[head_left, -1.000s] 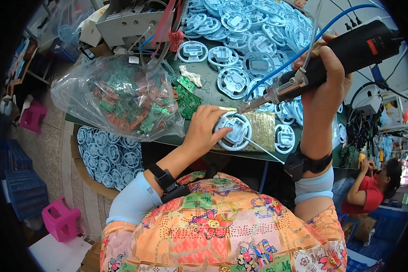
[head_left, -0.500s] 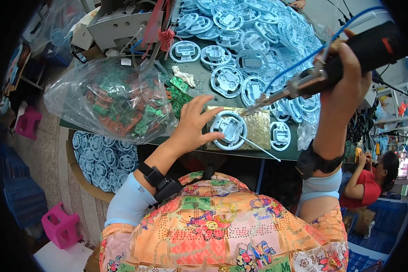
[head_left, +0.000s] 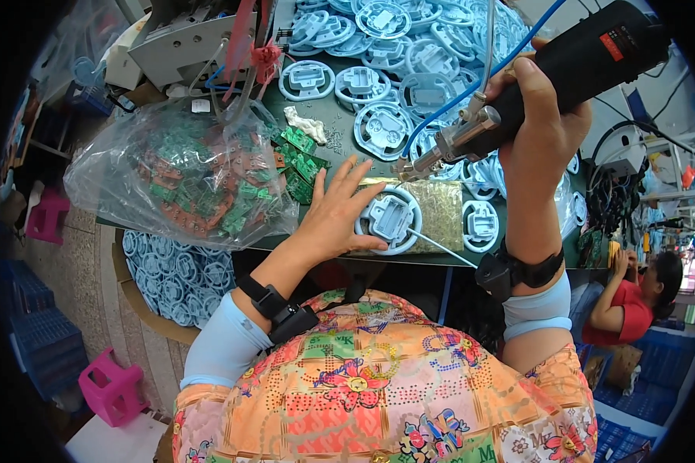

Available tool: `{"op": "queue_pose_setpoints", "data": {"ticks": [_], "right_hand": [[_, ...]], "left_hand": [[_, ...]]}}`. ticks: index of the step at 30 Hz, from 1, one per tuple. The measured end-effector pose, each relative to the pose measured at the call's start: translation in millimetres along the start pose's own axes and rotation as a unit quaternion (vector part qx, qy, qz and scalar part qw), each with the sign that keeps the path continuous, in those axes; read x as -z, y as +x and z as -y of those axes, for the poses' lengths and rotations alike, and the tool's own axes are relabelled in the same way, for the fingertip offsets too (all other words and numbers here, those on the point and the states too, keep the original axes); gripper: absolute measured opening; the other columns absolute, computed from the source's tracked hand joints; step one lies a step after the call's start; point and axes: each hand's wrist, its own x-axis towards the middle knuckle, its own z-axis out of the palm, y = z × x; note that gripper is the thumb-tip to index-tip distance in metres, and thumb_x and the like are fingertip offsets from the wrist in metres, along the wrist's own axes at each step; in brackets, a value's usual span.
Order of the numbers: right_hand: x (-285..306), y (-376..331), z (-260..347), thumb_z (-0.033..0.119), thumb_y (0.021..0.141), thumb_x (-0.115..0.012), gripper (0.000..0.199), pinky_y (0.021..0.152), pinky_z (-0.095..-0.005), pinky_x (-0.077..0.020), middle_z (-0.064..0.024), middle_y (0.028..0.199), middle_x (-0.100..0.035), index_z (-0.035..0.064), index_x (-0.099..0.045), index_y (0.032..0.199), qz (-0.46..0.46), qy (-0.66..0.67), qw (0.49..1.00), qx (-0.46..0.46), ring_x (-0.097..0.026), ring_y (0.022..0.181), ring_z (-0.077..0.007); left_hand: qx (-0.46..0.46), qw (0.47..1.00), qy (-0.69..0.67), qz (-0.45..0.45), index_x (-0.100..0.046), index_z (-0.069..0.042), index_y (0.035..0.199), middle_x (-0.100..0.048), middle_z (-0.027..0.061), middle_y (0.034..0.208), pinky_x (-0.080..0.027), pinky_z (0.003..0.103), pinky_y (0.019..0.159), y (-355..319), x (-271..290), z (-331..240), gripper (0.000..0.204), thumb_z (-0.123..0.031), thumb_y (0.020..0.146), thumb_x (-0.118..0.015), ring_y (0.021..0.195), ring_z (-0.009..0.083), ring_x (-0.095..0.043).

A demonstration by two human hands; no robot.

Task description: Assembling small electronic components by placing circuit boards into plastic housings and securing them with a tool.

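Observation:
A light-blue plastic toy steering wheel (head_left: 391, 219) lies on a gold-coloured block (head_left: 442, 208), its recessed side up. My left hand (head_left: 337, 216) steadies it, thumb at the lower rim and forefinger at the upper rim, the other fingers spread. A thin white stick (head_left: 442, 248) reaches from the wheel toward the lower right. My right hand (head_left: 544, 123) is wrapped around a black power screwdriver (head_left: 602, 50) with a metal nose, tilted down to the left. Its nose is just above the wheel's upper rim; whether it touches cannot be seen.
A clear bag of green and reddish circuit boards (head_left: 201, 174) lies left of the block. Many light-blue wheels (head_left: 432, 65) are heaped at the back. Another wheel (head_left: 480, 225) sits right of the block. A carton of wheels (head_left: 179, 278) stands lower left. A blue hose (head_left: 510, 58) runs along the screwdriver.
My right hand has brought the screwdriver leftward and tilted it more steeply over the wheel. My left thumb and forefinger have settled at the wheel's rim.

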Motion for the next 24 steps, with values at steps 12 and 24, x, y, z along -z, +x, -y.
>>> {"op": "queue_pose_setpoints", "data": {"ticks": [12, 24], "right_hand": [[-6.7, -1.3, 12.0, 0.005, 0.089, -0.063, 0.029, 0.060, -0.0336, -0.0547, -0.0105, 0.078, -0.061, -0.0063, -0.052, 0.113, 0.042, 0.033, 0.998, 0.031, -0.063, 0.063, -0.0186], [-42.7, -17.5, 24.8, 0.005, 0.089, -0.061, 0.033, 0.058, -0.0324, -0.0531, -0.0118, 0.079, -0.061, -0.0092, -0.051, 0.118, 0.069, 0.032, 0.997, 0.012, -0.064, 0.062, -0.0201]], "left_hand": [[0.002, 1.000, 0.000, 0.012, -0.047, -0.011, 0.145, -0.028, 0.0195, 0.157, -0.009, 0.062, 0.117, -4.9, 1.5, 3.3, 0.101, -0.053, 0.062, -0.086, 0.150, 0.0371, -0.015], [-0.015, 1.000, -0.027, 0.000, -0.049, -0.014, 0.143, -0.030, 0.0155, 0.157, -0.012, 0.061, 0.118, -10.2, 1.5, 3.0, 0.098, -0.050, 0.060, -0.087, 0.149, 0.0364, -0.020]]}}
